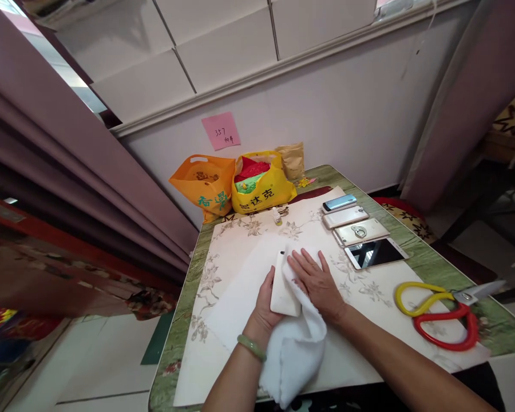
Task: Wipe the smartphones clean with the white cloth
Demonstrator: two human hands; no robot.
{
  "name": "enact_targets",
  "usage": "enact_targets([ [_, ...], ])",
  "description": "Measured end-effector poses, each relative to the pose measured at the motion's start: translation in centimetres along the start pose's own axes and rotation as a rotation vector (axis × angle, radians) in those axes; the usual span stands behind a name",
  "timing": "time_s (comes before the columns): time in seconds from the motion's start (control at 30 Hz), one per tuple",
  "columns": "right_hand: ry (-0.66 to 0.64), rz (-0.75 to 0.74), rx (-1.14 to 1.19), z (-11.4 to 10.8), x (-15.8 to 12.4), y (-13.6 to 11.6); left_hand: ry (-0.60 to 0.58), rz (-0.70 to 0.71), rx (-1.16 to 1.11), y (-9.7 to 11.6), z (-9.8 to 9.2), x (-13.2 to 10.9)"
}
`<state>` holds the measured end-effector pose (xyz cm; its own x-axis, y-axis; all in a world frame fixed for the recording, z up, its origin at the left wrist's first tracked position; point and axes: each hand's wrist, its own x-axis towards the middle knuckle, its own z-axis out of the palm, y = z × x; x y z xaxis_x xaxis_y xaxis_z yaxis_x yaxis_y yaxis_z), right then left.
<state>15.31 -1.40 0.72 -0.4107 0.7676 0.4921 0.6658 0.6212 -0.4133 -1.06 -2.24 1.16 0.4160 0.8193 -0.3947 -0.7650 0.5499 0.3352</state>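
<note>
A white smartphone lies tilted in my left hand, gripped along its left side and lower end. The camera at its upper corner shows, so its back faces me. My right hand holds a white cloth against the phone's right edge, fingers stretched over the fabric and fingertips near the phone's top. The thumb is partly hidden. The cloth's loose end hangs toward the table's front edge. Beyond my hands stands a small bottle.
To the right lie a blue-backed phone, two pale phones and a dark-screened phone in a row. Large scissors with yellow and red handles rest nearer. An orange bag, a filled yellow bag and a brown pouch stand by the wall.
</note>
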Motion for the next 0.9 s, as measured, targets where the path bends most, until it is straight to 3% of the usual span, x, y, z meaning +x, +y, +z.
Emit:
enact_targets([
  [0.1,-0.121,-0.37,0.15,-0.8,-0.7,-0.7,0.011,0.022,0.014,0.3,-0.2,-0.3],
  [0.17,-0.183,-0.525,0.23,-1.0,-0.9,-1.0,0.033,-0.007,0.045,0.4,0.0,-0.4],
  [0.23,-0.168,-0.451,0.212,-0.9,-0.8,-1.0,0.054,-0.005,0.053,0.4,0.3,-0.3],
  [0.37,-0.021,0.001,-0.008,-0.3,-0.2,-0.4,0.061,-0.009,0.034,0.0,1.1,-0.2],
  [0.43,-0.024,-0.052,-0.024,-0.3,-0.3,-0.4,0.057,-0.017,0.029,0.0,1.1,-0.3],
  [0.53,-0.146,-0.454,0.111,-0.7,-0.6,-0.7,0.056,-0.01,0.048,0.2,0.9,-0.5],
  [0.57,-0.17,-0.521,0.144,-0.8,-0.7,-0.8,0.058,-0.003,0.059,0.2,0.8,-0.5],
  [0.63,-0.149,-0.427,0.131,-0.7,-0.5,-0.6,0.07,0.018,0.071,0.2,0.8,-0.3],
  [0.73,-0.02,-0.008,-0.003,-0.2,-0.1,-0.1,0.073,0.018,0.077,-0.1,1.0,-0.1],
  [0.77,0.006,0.07,-0.035,-0.1,-0.1,0.0,0.071,0.001,0.077,-0.2,1.0,0.0],
  [0.83,-0.004,0.022,-0.038,-0.2,-0.2,-0.1,0.064,-0.006,0.062,-0.2,1.0,-0.1],
  [0.9,-0.092,-0.229,0.038,-0.6,-0.6,-0.5,0.055,0.005,0.042,0.0,0.8,-0.3],
])
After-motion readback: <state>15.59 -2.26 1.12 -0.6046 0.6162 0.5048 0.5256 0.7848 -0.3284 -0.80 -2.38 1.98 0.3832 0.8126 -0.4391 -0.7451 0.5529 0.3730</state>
